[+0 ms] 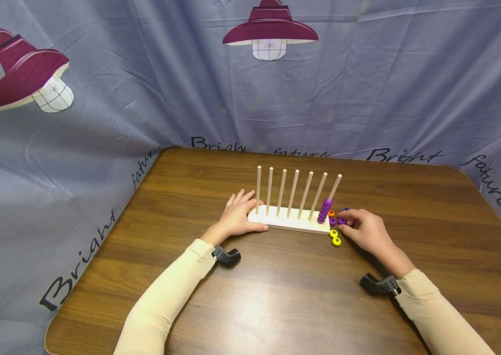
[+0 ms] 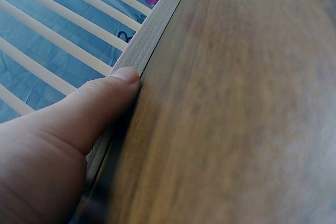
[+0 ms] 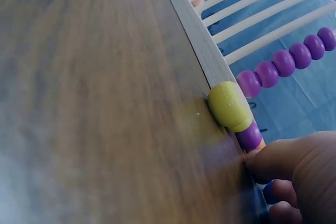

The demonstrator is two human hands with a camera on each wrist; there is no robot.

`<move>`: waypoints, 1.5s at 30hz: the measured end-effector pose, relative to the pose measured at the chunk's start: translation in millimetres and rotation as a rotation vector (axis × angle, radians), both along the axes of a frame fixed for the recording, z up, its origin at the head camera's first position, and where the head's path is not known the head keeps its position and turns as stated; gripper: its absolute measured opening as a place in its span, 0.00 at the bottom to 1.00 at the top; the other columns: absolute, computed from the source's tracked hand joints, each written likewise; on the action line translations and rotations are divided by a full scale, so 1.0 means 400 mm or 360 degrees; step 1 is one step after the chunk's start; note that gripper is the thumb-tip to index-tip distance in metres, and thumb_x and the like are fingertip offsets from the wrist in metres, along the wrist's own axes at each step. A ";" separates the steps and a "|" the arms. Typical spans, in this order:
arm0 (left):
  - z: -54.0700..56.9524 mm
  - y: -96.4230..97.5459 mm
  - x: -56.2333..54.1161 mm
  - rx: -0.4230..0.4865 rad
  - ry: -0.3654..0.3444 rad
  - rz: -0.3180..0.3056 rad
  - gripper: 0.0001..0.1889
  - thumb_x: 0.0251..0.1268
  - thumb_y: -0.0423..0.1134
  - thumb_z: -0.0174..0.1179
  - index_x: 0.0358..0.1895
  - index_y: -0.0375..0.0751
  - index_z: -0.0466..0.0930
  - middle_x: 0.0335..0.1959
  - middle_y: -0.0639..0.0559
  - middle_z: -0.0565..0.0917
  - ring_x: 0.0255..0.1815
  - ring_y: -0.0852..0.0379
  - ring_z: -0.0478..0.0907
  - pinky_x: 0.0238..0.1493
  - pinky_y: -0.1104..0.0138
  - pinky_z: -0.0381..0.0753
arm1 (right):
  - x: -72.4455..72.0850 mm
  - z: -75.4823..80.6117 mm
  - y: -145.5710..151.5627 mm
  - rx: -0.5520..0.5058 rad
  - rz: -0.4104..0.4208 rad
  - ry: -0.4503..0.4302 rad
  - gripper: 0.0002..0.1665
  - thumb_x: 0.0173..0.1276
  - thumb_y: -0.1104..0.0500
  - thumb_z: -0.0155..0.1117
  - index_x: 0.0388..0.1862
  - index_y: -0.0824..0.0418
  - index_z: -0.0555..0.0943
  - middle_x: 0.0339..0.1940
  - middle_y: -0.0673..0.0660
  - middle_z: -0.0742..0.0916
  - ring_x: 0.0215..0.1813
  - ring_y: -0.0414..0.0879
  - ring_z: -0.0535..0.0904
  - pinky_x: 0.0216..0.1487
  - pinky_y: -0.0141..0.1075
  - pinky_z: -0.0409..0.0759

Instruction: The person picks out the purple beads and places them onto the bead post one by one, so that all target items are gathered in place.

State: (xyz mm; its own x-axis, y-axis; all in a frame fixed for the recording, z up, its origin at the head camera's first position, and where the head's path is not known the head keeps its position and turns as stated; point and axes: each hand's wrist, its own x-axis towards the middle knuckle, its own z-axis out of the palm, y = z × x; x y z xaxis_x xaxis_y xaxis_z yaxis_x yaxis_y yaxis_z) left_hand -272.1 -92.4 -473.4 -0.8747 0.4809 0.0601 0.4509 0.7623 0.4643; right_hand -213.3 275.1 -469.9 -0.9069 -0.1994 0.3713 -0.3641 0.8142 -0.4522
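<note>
A pale wooden peg stand (image 1: 290,224) with several upright rods rests on the table. Purple beads (image 1: 325,212) are stacked on its rightmost rod; the other rods are bare. My left hand (image 1: 239,217) grips the stand's left end, thumb (image 2: 113,90) along the front edge and the fingers spread behind it. Beyond the stand's right end, my right hand (image 1: 367,229) pinches a loose purple bead (image 1: 342,221) between thumb and forefinger, low at the tabletop. In the right wrist view, the thumb hides most of what the fingers hold.
Two yellow beads (image 1: 336,241) lie at the stand's right front corner. Another purple bead (image 1: 332,222), an orange bead (image 1: 331,213) and a blue bead (image 1: 346,209) sit close by the right hand. A printed curtain (image 1: 321,108) hangs behind the brown wooden table (image 1: 277,286).
</note>
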 end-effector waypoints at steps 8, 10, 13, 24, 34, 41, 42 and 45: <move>0.000 -0.001 0.000 0.0000 0.0005 0.0007 0.38 0.52 0.64 0.72 0.66 0.52 0.78 0.81 0.40 0.61 0.85 0.35 0.48 0.84 0.41 0.42 | 0.004 -0.008 0.005 -0.0011 -0.0022 0.0017 0.11 0.55 0.66 0.77 0.39 0.60 0.89 0.33 0.58 0.88 0.25 0.33 0.71 0.26 0.30 0.70; -0.001 -0.001 0.000 0.0002 0.0010 0.0006 0.38 0.52 0.64 0.72 0.66 0.52 0.78 0.81 0.39 0.62 0.84 0.35 0.48 0.83 0.41 0.42 | 0.005 -0.008 0.004 -0.0003 -0.0029 0.0004 0.11 0.56 0.66 0.77 0.40 0.60 0.89 0.33 0.57 0.88 0.25 0.33 0.71 0.26 0.30 0.69; -0.003 -0.001 0.000 -0.0010 0.0008 0.0007 0.38 0.52 0.64 0.72 0.66 0.52 0.78 0.81 0.40 0.61 0.84 0.35 0.48 0.84 0.41 0.42 | 0.007 -0.007 0.004 0.0001 -0.0034 -0.0008 0.11 0.56 0.65 0.77 0.40 0.60 0.89 0.33 0.57 0.88 0.25 0.33 0.71 0.26 0.30 0.69; 0.003 0.002 0.002 -0.0003 0.0001 0.0001 0.39 0.52 0.64 0.72 0.67 0.52 0.78 0.81 0.40 0.61 0.85 0.35 0.48 0.84 0.41 0.41 | 0.008 -0.010 0.007 -0.0021 -0.0042 -0.0012 0.11 0.59 0.63 0.77 0.41 0.60 0.90 0.33 0.57 0.89 0.24 0.31 0.69 0.25 0.29 0.68; 0.000 0.003 0.002 0.0002 -0.0016 0.0012 0.38 0.52 0.64 0.72 0.66 0.52 0.78 0.82 0.40 0.60 0.85 0.35 0.47 0.84 0.42 0.41 | 0.009 -0.010 0.004 -0.0024 0.0003 0.0036 0.10 0.61 0.63 0.75 0.42 0.62 0.91 0.32 0.57 0.88 0.25 0.33 0.68 0.25 0.30 0.66; 0.001 0.001 0.003 0.0005 -0.0013 0.0013 0.38 0.52 0.64 0.72 0.66 0.52 0.78 0.81 0.40 0.61 0.85 0.35 0.47 0.84 0.42 0.41 | 0.011 -0.005 0.003 -0.0020 0.0033 0.0032 0.10 0.60 0.64 0.76 0.42 0.61 0.91 0.34 0.57 0.89 0.26 0.32 0.70 0.26 0.29 0.69; 0.002 0.001 0.004 0.0004 -0.0014 0.0013 0.38 0.52 0.64 0.72 0.66 0.52 0.78 0.81 0.40 0.61 0.85 0.36 0.47 0.84 0.42 0.41 | 0.011 -0.005 0.003 -0.0016 0.0045 0.0041 0.11 0.59 0.65 0.76 0.42 0.61 0.91 0.34 0.57 0.89 0.26 0.31 0.70 0.26 0.29 0.70; 0.003 0.001 0.004 0.0003 -0.0016 0.0014 0.38 0.52 0.64 0.72 0.66 0.52 0.78 0.82 0.40 0.61 0.85 0.36 0.47 0.84 0.42 0.40 | 0.011 -0.004 0.003 -0.0008 0.0070 0.0066 0.11 0.58 0.66 0.76 0.42 0.61 0.91 0.34 0.57 0.89 0.26 0.31 0.69 0.26 0.29 0.69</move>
